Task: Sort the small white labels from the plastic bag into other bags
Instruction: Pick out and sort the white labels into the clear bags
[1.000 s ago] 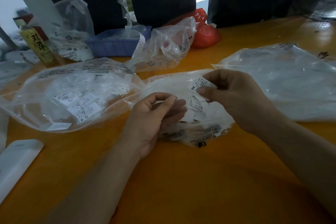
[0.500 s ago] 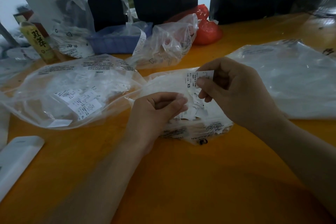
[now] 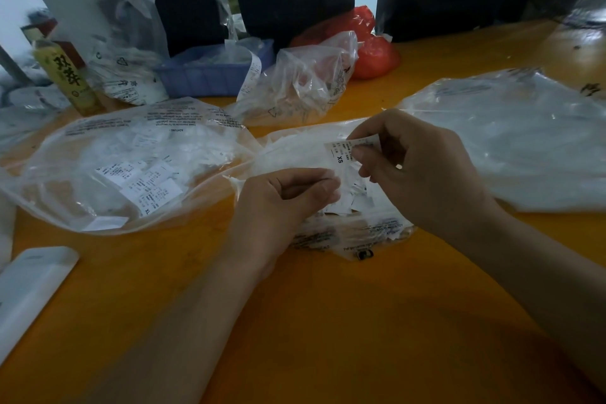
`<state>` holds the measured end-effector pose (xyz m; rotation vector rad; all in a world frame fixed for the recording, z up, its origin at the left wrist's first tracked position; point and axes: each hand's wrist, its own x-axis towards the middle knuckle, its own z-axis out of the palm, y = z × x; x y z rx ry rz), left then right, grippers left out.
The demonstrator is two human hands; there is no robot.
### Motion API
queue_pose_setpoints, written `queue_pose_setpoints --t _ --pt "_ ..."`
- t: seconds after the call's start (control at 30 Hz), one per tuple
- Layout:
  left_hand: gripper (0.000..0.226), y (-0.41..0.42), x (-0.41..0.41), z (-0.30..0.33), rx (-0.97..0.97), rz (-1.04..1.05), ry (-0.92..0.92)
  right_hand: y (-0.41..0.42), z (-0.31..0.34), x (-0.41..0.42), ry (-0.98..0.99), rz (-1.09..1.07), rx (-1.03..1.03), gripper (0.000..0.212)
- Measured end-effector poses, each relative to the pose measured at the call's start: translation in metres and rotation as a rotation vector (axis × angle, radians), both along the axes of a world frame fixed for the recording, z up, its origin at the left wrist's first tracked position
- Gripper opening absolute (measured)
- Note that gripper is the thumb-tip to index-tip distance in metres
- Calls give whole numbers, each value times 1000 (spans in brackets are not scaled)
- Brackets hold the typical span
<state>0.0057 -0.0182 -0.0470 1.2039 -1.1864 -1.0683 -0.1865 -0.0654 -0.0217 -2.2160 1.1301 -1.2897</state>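
Orange desk (image 3: 328,321), dark curtains behind, clear bags spread across it. Right hand (image 3: 423,174) pinched an XS label (image 3: 344,151) between thumb and forefinger, held just above the middle bag (image 3: 370,233); label's long axis ran roughly left-right, printed face toward the camera. Left hand (image 3: 282,203) sat just below and left of the label, fingers curled, gripping the torn mouth of that bag. Middle bag held a loose heap of small white labels. Left bag (image 3: 98,154) lay well left of the label, holding labels, one marked XL. Right bag (image 3: 531,141) lay just beside the right hand, looked near flat, contents unclear. Judgement: label must go to a size-matched bag; which one takes XS could not be told
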Motion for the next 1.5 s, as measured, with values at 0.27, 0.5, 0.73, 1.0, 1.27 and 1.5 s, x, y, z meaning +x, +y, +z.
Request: queue_pose_setpoints --t 0.27,0.5,0.73,1.0,1.27,1.5 --pt "22 -2 -2 0 -29 4 81 -1 0 -2 19 -2 5 11" --pt "26 -3 -1 0 -9 -2 86 0 3 -2 -8 3 -32 15" --pt "22 -3 -1 0 -15 -13 77 -2 0 -2 60 -4 -75 11" --pt "23 -3 -2 0 -6 -9 46 -9 0 -7 212 23 -94 12" --pt "16 -2 0 1 13 -17 -77 -7 1 -5 168 20 -87 10" --pt "13 -3 1 1 2 21 -70 -10 0 -8 210 46 25 14"
